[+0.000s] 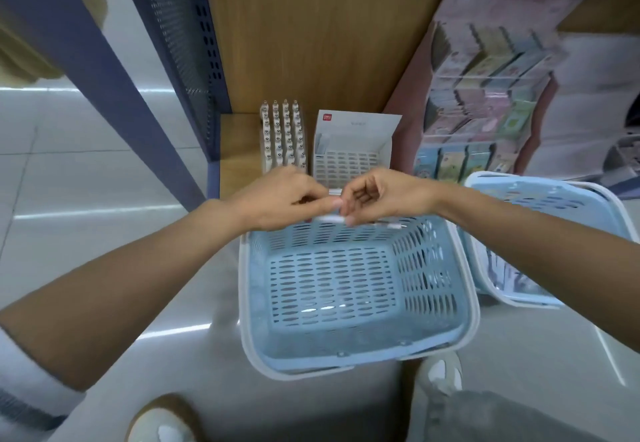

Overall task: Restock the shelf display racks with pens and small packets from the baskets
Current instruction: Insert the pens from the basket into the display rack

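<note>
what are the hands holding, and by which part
A slim white pen-like stick, held by both hands: the left hand grips its left part, the right hand pinches its right end.

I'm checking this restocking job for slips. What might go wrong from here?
The left hand and right hand pinch the white pen by fingertips over the rim of the basket; it may slip into the basket. The full pen rack stands right beside the white box, so a reach there might knock pens loose.
</note>
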A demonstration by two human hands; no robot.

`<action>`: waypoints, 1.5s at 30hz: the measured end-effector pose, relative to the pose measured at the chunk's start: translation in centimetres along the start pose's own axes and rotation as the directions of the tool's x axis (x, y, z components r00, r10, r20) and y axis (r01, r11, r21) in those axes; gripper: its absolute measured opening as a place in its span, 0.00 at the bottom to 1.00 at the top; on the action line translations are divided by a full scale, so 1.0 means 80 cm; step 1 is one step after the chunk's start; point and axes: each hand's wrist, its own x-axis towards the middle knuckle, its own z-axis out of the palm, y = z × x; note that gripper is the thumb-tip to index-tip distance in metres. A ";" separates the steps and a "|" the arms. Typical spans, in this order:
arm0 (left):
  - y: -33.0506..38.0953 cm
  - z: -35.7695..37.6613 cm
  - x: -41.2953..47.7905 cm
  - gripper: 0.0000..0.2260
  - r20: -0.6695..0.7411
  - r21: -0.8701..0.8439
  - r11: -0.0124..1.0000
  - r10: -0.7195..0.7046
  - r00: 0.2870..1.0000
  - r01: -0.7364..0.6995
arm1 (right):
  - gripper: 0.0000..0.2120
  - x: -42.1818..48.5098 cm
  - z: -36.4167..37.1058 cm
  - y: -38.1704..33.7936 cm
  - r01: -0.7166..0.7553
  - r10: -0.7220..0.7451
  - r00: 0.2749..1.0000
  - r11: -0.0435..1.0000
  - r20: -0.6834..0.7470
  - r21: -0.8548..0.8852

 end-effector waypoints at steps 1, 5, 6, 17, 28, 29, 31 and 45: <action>0.004 -0.003 -0.002 0.23 0.042 -0.070 0.996 -0.048 0.998 0.051 | 0.06 0.001 -0.006 -0.010 0.024 -0.024 0.998 1.000 -0.051 -0.001; 0.007 -0.013 -0.011 0.14 0.005 -0.391 0.894 -0.236 0.972 0.219 | 0.07 0.010 -0.024 -0.027 0.081 -0.087 0.984 0.996 -0.156 -0.046; 0.004 -0.015 -0.013 0.14 -0.033 -0.454 0.859 -0.281 0.959 0.236 | 0.09 0.011 -0.030 -0.026 0.082 -0.092 0.978 0.995 -0.185 -0.059; -0.030 -0.016 -0.019 0.10 -0.286 -0.149 0.886 -0.464 0.838 0.440 | 0.05 0.064 -0.029 -0.025 0.389 -0.075 0.765 0.846 -0.640 0.366; -0.094 0.008 -0.041 0.38 -0.033 0.291 0.860 -0.430 0.902 0.420 | 0.06 0.121 0.016 -0.010 0.134 -0.366 0.789 0.886 -0.493 -0.444; -0.096 0.009 -0.042 0.39 -0.038 0.278 0.866 -0.422 0.906 0.415 | 0.06 0.127 0.019 -0.009 0.119 -0.372 0.794 0.871 -0.481 -0.477; -0.096 0.010 -0.043 0.40 -0.039 0.242 0.882 -0.408 0.912 0.405 | 0.07 0.137 0.024 -0.006 0.099 -0.382 0.806 0.839 -0.451 -0.534; -0.095 0.013 -0.042 0.36 -0.070 0.181 0.873 -0.449 0.891 0.454 | 0.08 0.164 0.028 -0.015 0.004 -0.358 0.826 0.776 -0.436 -0.631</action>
